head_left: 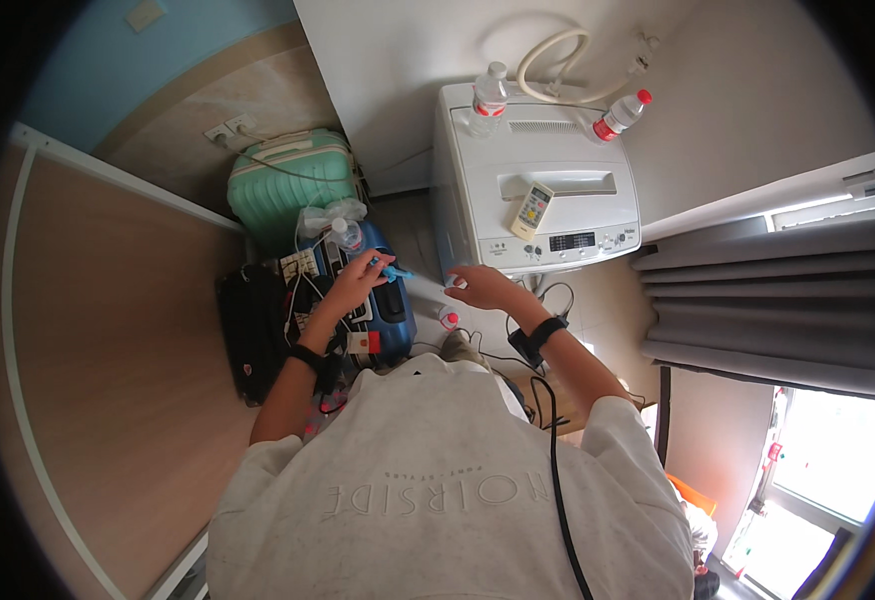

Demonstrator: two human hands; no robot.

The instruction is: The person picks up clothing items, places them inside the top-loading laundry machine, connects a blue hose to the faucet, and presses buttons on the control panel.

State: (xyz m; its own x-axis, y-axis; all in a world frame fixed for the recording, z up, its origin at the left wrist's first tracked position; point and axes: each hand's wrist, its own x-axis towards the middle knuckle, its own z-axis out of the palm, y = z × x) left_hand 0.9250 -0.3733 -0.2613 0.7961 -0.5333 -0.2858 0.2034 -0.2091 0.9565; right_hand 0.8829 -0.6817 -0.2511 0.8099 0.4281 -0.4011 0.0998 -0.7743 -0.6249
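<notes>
My left hand [354, 284] is closed on a small bright blue piece [395, 272], too small to name, held above the blue suitcase [395, 325]. To its right, my right hand [488, 290] is in front of the washing machine, its fingers curled together. A small pale spot shows at those fingertips, and I cannot make out what it is. The two hands are apart. Beyond my left hand, a clear plastic bottle [346, 236] lies by a crumpled clear bag [330, 214]. Below and between the hands, a bottle with a red cap [449, 319] is near the floor.
A white washing machine [478, 212] carries two bottles and a remote control [533, 210]. Left of it are a mint green suitcase [288, 185], a black bag [248, 340] and tangled cables. A wooden panel [108, 380] borders the left; a grey curtain [758, 305] hangs right.
</notes>
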